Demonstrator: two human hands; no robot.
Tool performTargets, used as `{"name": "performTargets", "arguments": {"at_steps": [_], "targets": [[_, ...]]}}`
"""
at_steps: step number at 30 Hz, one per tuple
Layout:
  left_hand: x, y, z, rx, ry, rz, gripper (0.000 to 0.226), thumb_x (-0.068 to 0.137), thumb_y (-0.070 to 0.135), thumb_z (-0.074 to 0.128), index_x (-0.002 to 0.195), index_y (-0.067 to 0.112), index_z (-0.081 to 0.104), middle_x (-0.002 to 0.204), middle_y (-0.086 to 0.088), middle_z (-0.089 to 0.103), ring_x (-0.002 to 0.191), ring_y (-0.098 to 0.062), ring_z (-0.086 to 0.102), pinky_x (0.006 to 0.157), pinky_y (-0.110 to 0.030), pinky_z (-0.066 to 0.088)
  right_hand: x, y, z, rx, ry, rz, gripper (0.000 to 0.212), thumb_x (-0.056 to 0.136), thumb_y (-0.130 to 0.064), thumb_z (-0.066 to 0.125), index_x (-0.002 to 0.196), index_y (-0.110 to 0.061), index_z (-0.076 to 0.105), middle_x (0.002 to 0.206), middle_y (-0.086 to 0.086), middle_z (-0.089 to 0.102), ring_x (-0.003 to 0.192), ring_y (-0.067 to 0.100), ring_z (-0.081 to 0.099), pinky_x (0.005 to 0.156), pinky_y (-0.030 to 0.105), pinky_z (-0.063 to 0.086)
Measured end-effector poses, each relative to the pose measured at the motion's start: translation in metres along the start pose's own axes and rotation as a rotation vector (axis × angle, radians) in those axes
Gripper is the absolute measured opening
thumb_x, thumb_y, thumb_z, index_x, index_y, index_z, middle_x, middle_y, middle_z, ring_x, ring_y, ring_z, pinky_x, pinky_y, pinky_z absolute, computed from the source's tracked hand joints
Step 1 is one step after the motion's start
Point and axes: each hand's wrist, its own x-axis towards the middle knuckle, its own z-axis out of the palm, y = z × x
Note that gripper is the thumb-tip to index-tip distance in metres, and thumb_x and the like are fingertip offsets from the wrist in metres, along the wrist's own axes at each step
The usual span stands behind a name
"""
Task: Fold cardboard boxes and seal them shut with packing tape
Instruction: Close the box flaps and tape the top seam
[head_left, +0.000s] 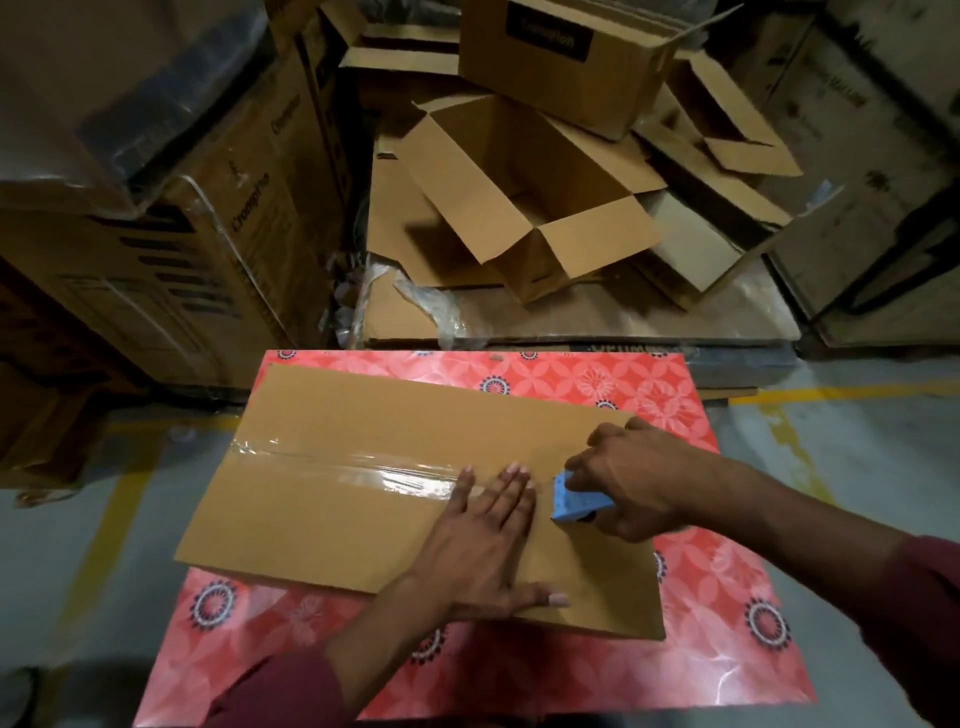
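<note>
Right now a flat cardboard box lies on the red flower-patterned surface, with a strip of clear packing tape running along its centre seam from the left edge toward the middle. The left hand lies flat on the box, fingers straight — fingertips at the end of the tape. The right hand curls round a blue tape dispenser, just beside the left fingers and touching the cardboard. Beyond the surface sits a pile of open boxes — flaps up, on stacked flat cardboard.
</note>
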Motion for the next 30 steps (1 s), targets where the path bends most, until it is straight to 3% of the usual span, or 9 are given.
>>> {"name": "performTargets", "arguments": {"at_steps": [6,12,16,20,24,26,30], "targets": [[0.015,0.008,0.015,0.009,0.032,0.008,0.125,0.084,0.098,0.018,0.166,0.003,0.007,0.174,-0.012,-0.004,0.16,-0.022,-0.016,0.128,-0.057,-0.003,-0.006,-0.006,0.004,-0.019,-0.065,0.032,0.045,0.089,-0.042,0.055,0.134,-0.035,0.062,0.149,-0.005,0.054,0.11,0.034,0.061,0.074,0.036,0.043],[0.015,0.011,0.014,0.056,0.005,0.013,0.124,0.084,0.098,0.014,0.167,0.006,0.003,0.173,-0.01,-0.012,0.16,-0.02,-0.019,0.128,-0.055,-0.003,-0.015,0.004,0.006,0.002,-0.108,0.13,0.043,0.093,-0.049,0.054,0.13,-0.029,0.064,0.13,0.001,0.067,0.102,0.037,0.068,0.074,0.039,0.052],[0.013,0.01,0.013,0.051,0.002,-0.018,0.122,0.085,0.098,0.014,0.167,0.009,0.004,0.174,-0.008,-0.01,0.16,-0.017,-0.016,0.129,-0.053,0.0,-0.049,0.026,0.011,0.02,-0.169,0.166,0.043,0.089,-0.039,0.058,0.132,-0.033,0.061,0.121,0.0,0.068,0.105,0.033,0.068,0.077,0.037,0.051],[0.015,0.014,0.012,0.038,0.033,-0.018,0.121,0.086,0.097,0.019,0.167,0.008,0.01,0.174,-0.008,-0.005,0.161,-0.019,-0.009,0.129,-0.053,0.005,-0.075,0.057,0.03,0.093,-0.202,0.175,0.055,0.079,-0.047,0.052,0.134,-0.038,0.058,0.131,-0.01,0.065,0.109,0.024,0.067,0.082,0.04,0.058],[0.014,0.026,0.012,0.046,0.097,-0.063,0.121,0.086,0.096,0.024,0.166,0.005,0.018,0.174,-0.011,0.003,0.162,-0.024,-0.004,0.126,-0.06,0.007,-0.089,0.065,0.038,0.088,-0.146,0.072,0.052,0.092,-0.042,0.057,0.144,-0.04,0.055,0.153,-0.01,0.05,0.118,0.025,0.063,0.081,0.035,0.055],[0.025,0.05,0.011,0.037,0.08,-0.015,0.119,0.088,0.095,0.027,0.165,0.005,0.019,0.174,-0.012,0.003,0.162,-0.024,-0.007,0.125,-0.062,0.004,-0.093,0.066,0.047,0.091,-0.115,0.034,0.051,0.096,-0.038,0.058,0.146,-0.041,0.053,0.162,-0.01,0.039,0.122,0.027,0.06,0.076,0.033,0.05],[0.072,0.113,0.017,-0.009,0.055,0.097,0.116,0.091,0.09,0.031,0.166,0.004,0.011,0.175,-0.011,0.003,0.161,-0.021,-0.01,0.128,-0.057,0.004,-0.095,0.071,0.062,0.136,-0.056,0.033,0.048,0.095,-0.04,0.06,0.142,-0.041,0.057,0.161,-0.011,0.04,0.118,0.028,0.063,0.08,0.037,0.056]]}}
